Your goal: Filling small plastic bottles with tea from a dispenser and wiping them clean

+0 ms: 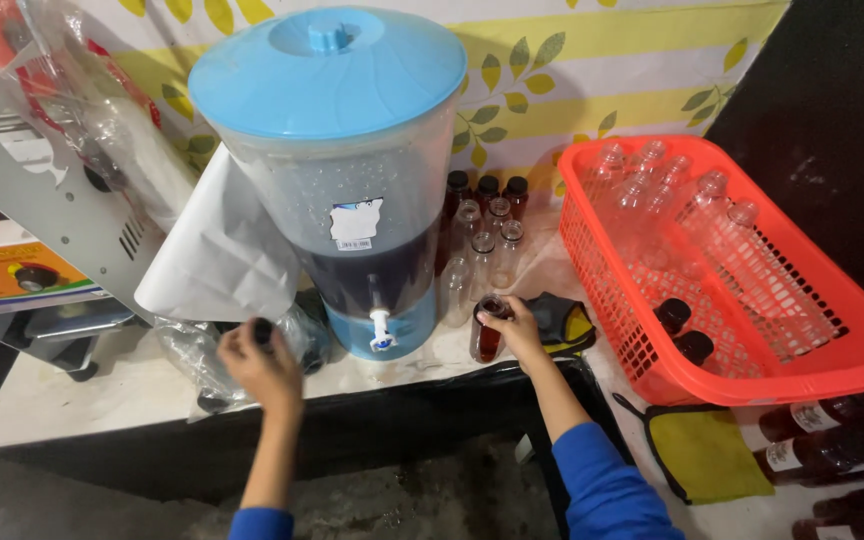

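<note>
My right hand (519, 326) grips the neck of a small bottle filled with dark liquid (486, 338), standing on the white counter right of the dispenser's tap (380, 329). My left hand (260, 362) holds a small black cap (264, 329) over a clear plastic bag (192, 350) left of the dispenser. The big clear dispenser (352, 210) has a light blue lid and dark liquid in its lower half.
Behind the held bottle stand several empty clear bottles (480, 250) and three capped dark ones (488, 188). A red plastic basket (852, 340) holds several empty bottles and two capped ones. A yellow cloth (707, 452) and labelled filled bottles (817, 440) lie right. A sealing machine (32, 210) is left.
</note>
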